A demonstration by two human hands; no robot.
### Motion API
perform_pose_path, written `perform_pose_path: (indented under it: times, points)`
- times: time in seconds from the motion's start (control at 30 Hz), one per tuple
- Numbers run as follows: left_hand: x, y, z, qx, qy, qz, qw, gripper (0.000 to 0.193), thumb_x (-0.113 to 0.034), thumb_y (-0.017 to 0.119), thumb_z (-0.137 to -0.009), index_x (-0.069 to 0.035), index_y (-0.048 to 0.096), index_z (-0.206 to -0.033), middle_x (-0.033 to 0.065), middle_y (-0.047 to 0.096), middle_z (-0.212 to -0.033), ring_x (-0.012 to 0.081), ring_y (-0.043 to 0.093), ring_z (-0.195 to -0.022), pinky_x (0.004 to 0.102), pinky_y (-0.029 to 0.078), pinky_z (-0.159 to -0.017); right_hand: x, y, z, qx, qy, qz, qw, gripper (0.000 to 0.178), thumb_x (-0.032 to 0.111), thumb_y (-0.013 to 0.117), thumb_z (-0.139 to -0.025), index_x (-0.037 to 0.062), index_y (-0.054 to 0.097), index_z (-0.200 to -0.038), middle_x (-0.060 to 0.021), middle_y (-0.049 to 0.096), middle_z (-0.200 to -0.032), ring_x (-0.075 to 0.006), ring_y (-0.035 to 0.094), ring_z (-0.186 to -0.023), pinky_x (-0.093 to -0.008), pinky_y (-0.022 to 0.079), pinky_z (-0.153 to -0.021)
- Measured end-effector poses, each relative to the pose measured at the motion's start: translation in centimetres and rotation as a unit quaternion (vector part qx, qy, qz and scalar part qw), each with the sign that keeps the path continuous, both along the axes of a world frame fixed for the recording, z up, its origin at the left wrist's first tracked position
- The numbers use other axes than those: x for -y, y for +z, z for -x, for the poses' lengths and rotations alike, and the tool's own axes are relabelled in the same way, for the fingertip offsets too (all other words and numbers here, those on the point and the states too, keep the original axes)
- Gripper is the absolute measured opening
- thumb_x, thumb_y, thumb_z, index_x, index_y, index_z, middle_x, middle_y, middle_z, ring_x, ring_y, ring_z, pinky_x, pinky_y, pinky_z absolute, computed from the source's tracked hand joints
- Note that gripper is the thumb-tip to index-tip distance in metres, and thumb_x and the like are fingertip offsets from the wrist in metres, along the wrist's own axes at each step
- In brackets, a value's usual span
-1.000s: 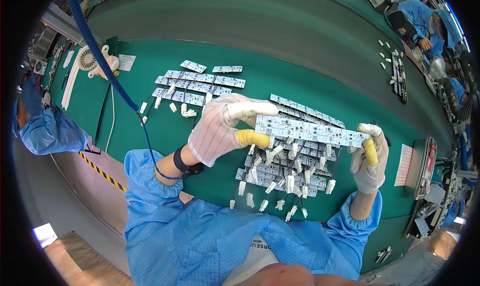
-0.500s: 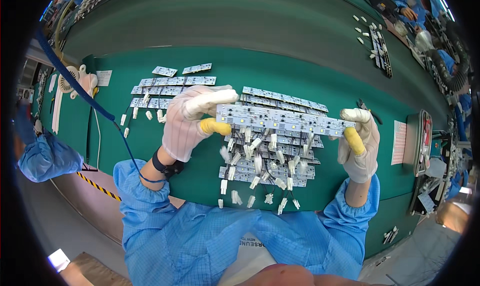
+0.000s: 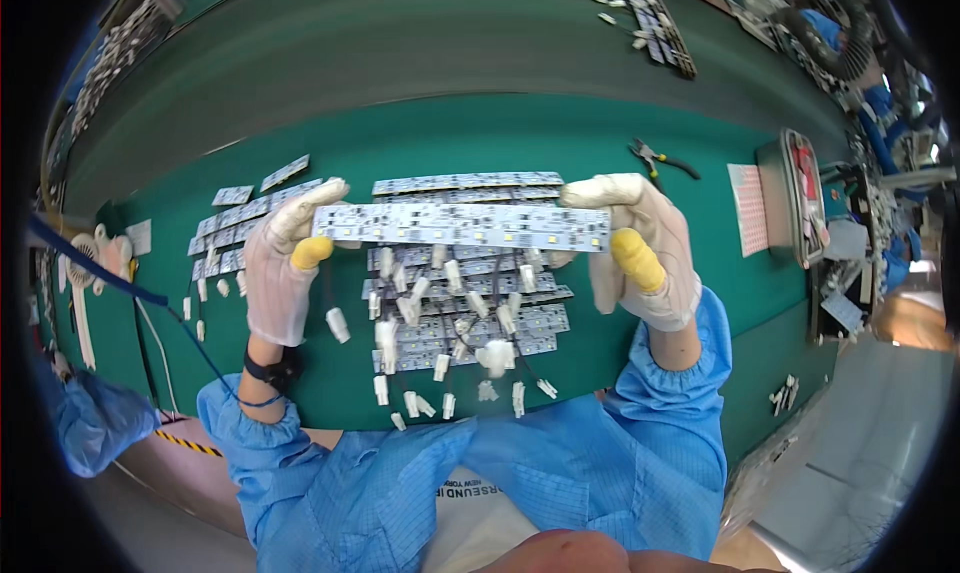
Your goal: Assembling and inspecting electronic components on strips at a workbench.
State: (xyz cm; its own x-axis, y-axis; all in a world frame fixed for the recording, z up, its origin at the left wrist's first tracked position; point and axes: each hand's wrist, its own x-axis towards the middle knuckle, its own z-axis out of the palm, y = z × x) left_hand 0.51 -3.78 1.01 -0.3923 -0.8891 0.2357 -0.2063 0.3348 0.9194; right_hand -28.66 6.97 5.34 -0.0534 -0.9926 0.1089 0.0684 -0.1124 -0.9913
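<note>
I hold a long white LED circuit board (image 3: pixel 460 225) level above the table, one end in each hand. My left hand (image 3: pixel 278 273), in a white glove with a yellow thumb cover, pinches its left end. The right end sits between the thumb and fingers of my right hand (image 3: pixel 655 258), gloved the same way. A white plug (image 3: pixel 338 325) hangs on a dark wire below the board's left end. Under and in front of the held board lies a pile of similar LED boards (image 3: pixel 540 323), with several white plugs on wires spread over it and toward me.
More LED boards (image 3: pixel 235 215) lie at the left. Pliers (image 3: pixel 655 161) with dark and yellow handles rest at the back right, near a pink-patterned sheet (image 3: pixel 748 211) and a metal tray (image 3: pixel 785 178). A blue hose (image 3: pixel 100 263) crosses the left side. Another board stack (image 3: pixel 655 28) lies far back.
The view has shifted, so the table appears further left. The held board has moved slightly left over the pile and tilts less to the right. Both hands still grip its ends.
</note>
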Motion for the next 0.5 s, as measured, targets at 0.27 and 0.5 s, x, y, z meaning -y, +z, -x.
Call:
perform_pose_path:
  times: [0.27, 0.5]
  points:
    - [0.0, -1.0, -0.5, -0.043, 0.004, -0.002, 0.999, 0.064, -0.049, 0.067, -0.075, 0.001, 0.059, -0.115, 0.0119, 0.061, -0.114, 0.0154, 0.062, -0.094, 0.0258, 0.050, -0.079, 0.2, -0.1, 0.1, 0.013, 0.006, 0.005, 1.000, 0.044, 0.027, 0.060, -0.088, -0.0064, 0.048, -0.114, -0.0067, 0.058, -0.070, -0.0041, 0.043, -0.036, -0.0154, 0.029, -0.037]
    - [-1.1, -0.5, -1.0, -0.110, -0.012, 0.015, 0.994, 0.049, -0.034, 0.073, -0.075, 0.001, 0.063, -0.108, 0.0127, 0.062, -0.110, 0.0164, 0.062, -0.089, 0.0242, 0.050, -0.073, 1.0, -1.0, 0.0, -0.011, -0.036, -0.011, 0.999, 0.040, 0.024, 0.059, -0.086, -0.0043, 0.049, -0.113, -0.0047, 0.058, -0.080, -0.0022, 0.037, -0.040, -0.0160, 0.024, -0.038]
